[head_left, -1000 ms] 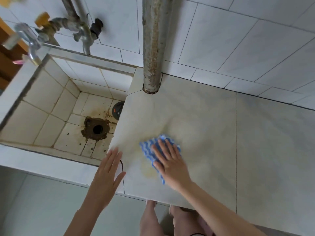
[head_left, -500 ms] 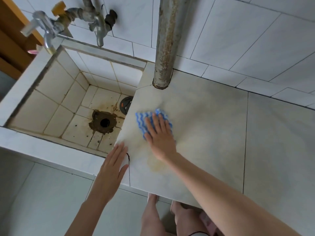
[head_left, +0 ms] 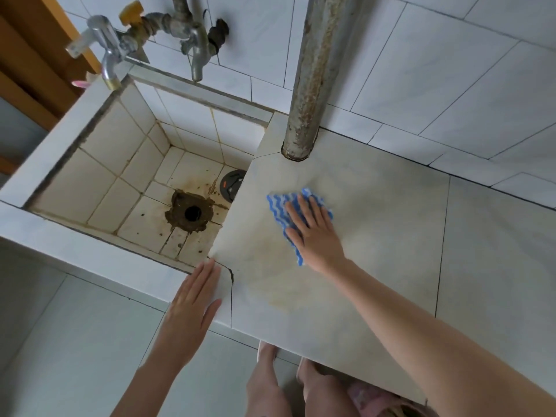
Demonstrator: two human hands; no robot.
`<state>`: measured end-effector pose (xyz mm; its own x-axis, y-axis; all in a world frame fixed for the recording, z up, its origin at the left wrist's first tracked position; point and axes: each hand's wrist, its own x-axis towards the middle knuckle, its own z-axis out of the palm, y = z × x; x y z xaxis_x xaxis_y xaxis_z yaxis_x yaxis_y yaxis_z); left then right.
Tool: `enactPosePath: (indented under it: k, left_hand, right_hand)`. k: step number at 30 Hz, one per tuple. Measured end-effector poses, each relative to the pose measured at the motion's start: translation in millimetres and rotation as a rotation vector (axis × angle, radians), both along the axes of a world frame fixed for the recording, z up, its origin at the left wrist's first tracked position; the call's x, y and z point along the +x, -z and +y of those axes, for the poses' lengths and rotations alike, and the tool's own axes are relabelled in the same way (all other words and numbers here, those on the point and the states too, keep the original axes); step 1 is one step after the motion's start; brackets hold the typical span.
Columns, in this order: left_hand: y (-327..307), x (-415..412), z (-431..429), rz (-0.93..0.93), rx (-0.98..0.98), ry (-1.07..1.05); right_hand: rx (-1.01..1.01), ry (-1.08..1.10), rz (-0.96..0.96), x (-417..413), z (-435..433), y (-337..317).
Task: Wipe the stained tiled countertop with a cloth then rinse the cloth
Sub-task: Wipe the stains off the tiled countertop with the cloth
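Right hand [head_left: 316, 233] is pressing cloth [head_left: 278, 206] flat-fingered on countertop [head_left: 376, 236] near sink [head_left: 135, 176]; left hand [head_left: 192, 305] is resting flat, empty, on edge. Risk: yellow stain [head_left: 279, 302] getting skipped by strokes.

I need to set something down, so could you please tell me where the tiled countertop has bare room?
The beige tiled countertop is bare right of its grout line, up to the white wall. Near the tiled sink it is crowded: the right hand presses the blue striped cloth before the rusty metal pipe, and the left hand rests on the front corner.
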<state>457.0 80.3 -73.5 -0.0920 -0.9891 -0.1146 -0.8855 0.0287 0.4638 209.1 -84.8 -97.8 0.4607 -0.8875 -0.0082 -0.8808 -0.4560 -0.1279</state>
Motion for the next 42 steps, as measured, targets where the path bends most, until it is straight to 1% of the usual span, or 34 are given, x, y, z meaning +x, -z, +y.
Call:
enactPosePath:
  k: [2, 5, 6, 8, 9, 11, 14, 16, 19, 20, 22, 24, 28, 30, 31, 33, 36, 39, 42]
  left_hand:
    - [0.4, -0.6, 0.9, -0.011, 0.005, -0.012]
    - [2.2, -1.7, 1.1, -0.023, 0.012, -0.037]
    - [3.0, -2.3, 1.1, -0.024, 0.012, -0.04]
    - [4.0, -3.5, 2.1, -0.024, 0.015, -0.043]
    - [4.1, -3.6, 2.6, -0.022, 0.014, -0.046]
    - [3.8, -4.2, 2.8, -0.015, 0.009, -0.06]
    - [2.5, -7.5, 3.9, 0.0, 0.0, -0.087]
    - [1.3, -9.4, 3.7, -0.005, 0.003, -0.099]
    - [-0.3, -9.5, 3.2, -0.005, 0.003, -0.11]
    - [-0.9, -9.3, 3.3, -0.008, 0.004, -0.104]
    - [-1.5, -8.9, 3.9, -0.019, 0.009, -0.092]
    - [-2.5, -9.0, 4.0, -0.028, 0.02, -0.09]
    - [-4.4, -9.8, 4.5, -0.02, 0.03, -0.101]
    - [-4.2, -9.8, 4.5, -0.017, 0.029, -0.102]
    - [-4.0, -10.2, 4.5, -0.015, 0.024, -0.104]
    - [-4.0, -10.7, 4.6, -0.013, 0.018, -0.113]
    - [-3.1, -11.6, 4.7, -0.015, 0.016, -0.118]
    - [-1.3, -10.7, 5.8, -0.043, 0.007, -0.118]
    - [0.8, -9.2, 10.5, -0.106, 0.0, -0.189]
  right_hand:
    - [0.035, 0.089, 0.021, 5.9, -25.7, -1.4]
    - [0.156, 0.173, 0.037, 28.1, -46.9, -2.2]
    - [0.158, 0.19, 0.017, 36.1, -50.3, -2.3]
    - [0.109, 0.184, 0.039, 49.1, -51.6, -1.5]
    - [0.062, 0.16, 0.042, 54.4, -49.3, -0.4]
    - [0.003, 0.045, 0.008, 65.4, -33.2, 3.6]
    - [0.012, -0.181, -0.063, 78.4, 10.9, 5.8]
    - [0.022, -0.284, -0.064, 75.1, 29.8, 8.2]
    - [0.001, -0.367, -0.078, 62.8, 12.0, 11.0]
    - [0.014, -0.382, -0.044, 59.0, -0.1, 12.7]
    - [0.069, -0.366, 0.065, 53.9, -30.3, 18.9]
    - [0.101, -0.298, 0.14, 52.5, -61.7, 17.6]
    - [0.14, -0.215, 0.207, 60.2, -106.2, 4.9]
    - [0.133, -0.118, 0.215, 68.4, -111.8, -1.6]
    - [0.124, -0.073, 0.207, 72.4, -110.6, -3.1]
    - [0.133, -0.056, 0.183, 78.7, -102.4, -6.7]
    - [0.111, -0.129, 0.101, 85.0, -73.7, -7.8]
    - [0.069, -0.188, 0.003, 89.1, -24.9, -4.4]
    - [0.064, -0.24, -0.058, 85.4, 28.7, -0.1]
